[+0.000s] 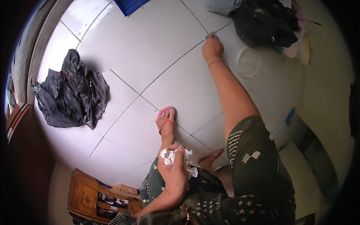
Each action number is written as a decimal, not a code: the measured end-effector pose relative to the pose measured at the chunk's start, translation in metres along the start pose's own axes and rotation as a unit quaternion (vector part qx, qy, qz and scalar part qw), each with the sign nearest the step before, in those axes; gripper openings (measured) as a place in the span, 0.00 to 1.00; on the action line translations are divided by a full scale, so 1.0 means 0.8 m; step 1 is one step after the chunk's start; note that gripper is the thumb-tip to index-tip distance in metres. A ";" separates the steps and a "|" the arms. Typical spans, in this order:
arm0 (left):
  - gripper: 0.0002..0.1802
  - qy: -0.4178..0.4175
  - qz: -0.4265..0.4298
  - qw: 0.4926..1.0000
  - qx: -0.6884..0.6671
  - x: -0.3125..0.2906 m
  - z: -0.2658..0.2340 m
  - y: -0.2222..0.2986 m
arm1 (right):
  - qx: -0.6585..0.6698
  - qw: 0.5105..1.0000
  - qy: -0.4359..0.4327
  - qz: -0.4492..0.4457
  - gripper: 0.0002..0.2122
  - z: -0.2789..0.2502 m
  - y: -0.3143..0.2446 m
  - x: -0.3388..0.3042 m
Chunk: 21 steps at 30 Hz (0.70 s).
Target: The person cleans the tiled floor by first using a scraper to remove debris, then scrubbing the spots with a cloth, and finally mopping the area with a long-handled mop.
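Observation:
My right hand [212,48] reaches far out to the white tiled floor [150,56], fingers closed on a small grey scrap [211,35] at a tile joint. A thin bracelet circles that wrist. My left hand [173,168] is held close to my body, clutching a wad of crumpled white tissue [168,155]. Below it my foot rests in a pink flip-flop [166,118] on the tiles. The other foot and sandal [210,156] are partly hidden by my dark green patterned clothes.
A crumpled black garment [71,92] lies on the floor at left. A black bag [264,22] and a round white lid [249,62] sit at upper right near the wall. A small wooden cabinet [88,195] stands at lower left. A blue object [129,5] is at top.

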<state>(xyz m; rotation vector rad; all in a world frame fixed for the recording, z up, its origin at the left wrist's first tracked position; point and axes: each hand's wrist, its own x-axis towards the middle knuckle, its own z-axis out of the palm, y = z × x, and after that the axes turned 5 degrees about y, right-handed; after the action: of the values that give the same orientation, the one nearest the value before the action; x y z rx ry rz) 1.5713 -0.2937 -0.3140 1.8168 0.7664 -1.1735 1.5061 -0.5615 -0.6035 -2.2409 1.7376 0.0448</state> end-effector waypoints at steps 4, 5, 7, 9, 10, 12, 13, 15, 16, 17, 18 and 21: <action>0.07 -0.054 0.022 0.998 0.025 -0.006 0.020 0.002 | -0.130 0.944 0.003 -0.304 0.11 0.051 -0.071 -0.106; 0.07 -0.055 0.028 0.998 0.027 -0.008 0.020 0.002 | -0.113 0.956 0.028 -0.270 0.11 0.049 -0.066 -0.094; 0.07 -0.055 0.033 0.997 0.033 -0.006 0.024 0.001 | -0.082 0.973 0.081 -0.201 0.11 0.037 -0.024 -0.036; 0.07 -0.048 0.026 0.998 0.043 -0.002 0.023 0.001 | -0.078 0.996 0.022 -0.045 0.10 -0.003 0.008 0.030; 0.06 -0.051 0.021 0.998 0.042 -0.003 0.027 0.002 | -0.056 0.998 0.035 0.011 0.09 -0.006 0.035 0.053; 0.06 -0.034 0.012 0.999 0.027 -0.005 0.034 0.006 | -0.006 0.998 -0.034 0.043 0.09 -0.010 -0.002 0.050; 0.06 -0.038 0.015 0.999 0.033 -0.006 0.039 0.006 | -0.057 0.995 -0.036 -0.076 0.09 0.000 -0.025 0.028; 0.06 -0.051 0.021 0.997 0.049 -0.008 0.048 0.006 | -0.129 0.959 0.009 -0.252 0.11 0.031 -0.058 -0.036; 0.06 -0.052 0.021 0.997 0.049 -0.009 0.050 0.007 | -0.148 0.938 0.050 -0.310 0.11 0.045 -0.064 -0.057; 0.06 -0.049 0.022 0.997 0.049 -0.009 0.049 0.008 | -0.116 0.951 0.056 -0.282 0.11 0.043 -0.066 -0.046; 0.06 -0.047 0.023 0.998 0.046 -0.008 0.050 0.007 | -0.084 0.961 0.063 -0.255 0.11 0.036 -0.061 -0.019; 0.06 -0.047 0.026 0.997 0.061 -0.006 0.047 0.003 | -0.054 0.984 0.083 -0.146 0.12 0.021 -0.052 0.045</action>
<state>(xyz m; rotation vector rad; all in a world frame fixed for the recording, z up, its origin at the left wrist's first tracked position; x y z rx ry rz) 1.5555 -0.3285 -0.3171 1.8555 0.6024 -1.2852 1.5583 -0.5822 -0.6177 -2.6240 1.4946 -0.1195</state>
